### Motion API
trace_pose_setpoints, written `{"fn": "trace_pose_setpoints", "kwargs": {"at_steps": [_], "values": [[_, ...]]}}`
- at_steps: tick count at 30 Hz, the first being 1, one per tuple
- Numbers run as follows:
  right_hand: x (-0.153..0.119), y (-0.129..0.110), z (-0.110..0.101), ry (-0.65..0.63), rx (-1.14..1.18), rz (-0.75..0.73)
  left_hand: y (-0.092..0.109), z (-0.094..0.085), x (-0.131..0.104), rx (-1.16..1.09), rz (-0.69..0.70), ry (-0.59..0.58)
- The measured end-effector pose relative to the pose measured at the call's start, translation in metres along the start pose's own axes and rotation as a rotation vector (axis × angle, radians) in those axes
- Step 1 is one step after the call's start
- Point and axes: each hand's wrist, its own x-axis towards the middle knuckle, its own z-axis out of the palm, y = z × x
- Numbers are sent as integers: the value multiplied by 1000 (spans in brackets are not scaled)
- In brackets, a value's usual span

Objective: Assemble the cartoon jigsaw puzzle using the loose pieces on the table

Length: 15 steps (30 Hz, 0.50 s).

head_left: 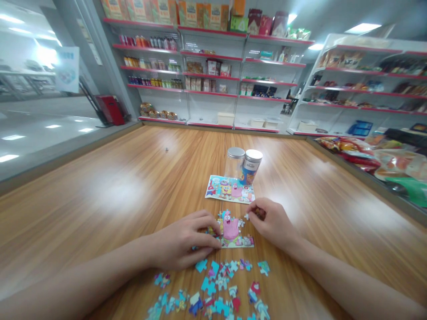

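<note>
A partly joined puzzle (231, 230) with a pink cartoon figure lies on the wooden table. My left hand (190, 238) rests over its left edge, fingers apart and fingertips touching it. Just off the puzzle's upper right, my right hand (271, 220) pinches a small pale puzzle piece (247, 217) between thumb and forefinger. Loose puzzle pieces (209, 286), mostly light blue, are scattered nearer to me. Beyond the puzzle lies a printed picture card (225, 190) showing cartoon figures.
Behind the card stand a clear jar (234, 164) with a silver lid and a labelled jar (251, 168). A tiny object (167, 150) sits farther left on the table (126, 186). Packaged goods (356, 153) lie past the right edge, and stocked shelves (213, 55) stand behind.
</note>
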Motion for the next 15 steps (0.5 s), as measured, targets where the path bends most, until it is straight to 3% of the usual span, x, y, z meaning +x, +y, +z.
{"fn": "trace_pose_setpoints", "kwargs": {"at_steps": [7,15], "values": [[0,3,-1,-46,8,33,-2,2,-1,-16,12,47],[-1,2,-4,-73,16,58,-4,3,-2,3,17,21]]}}
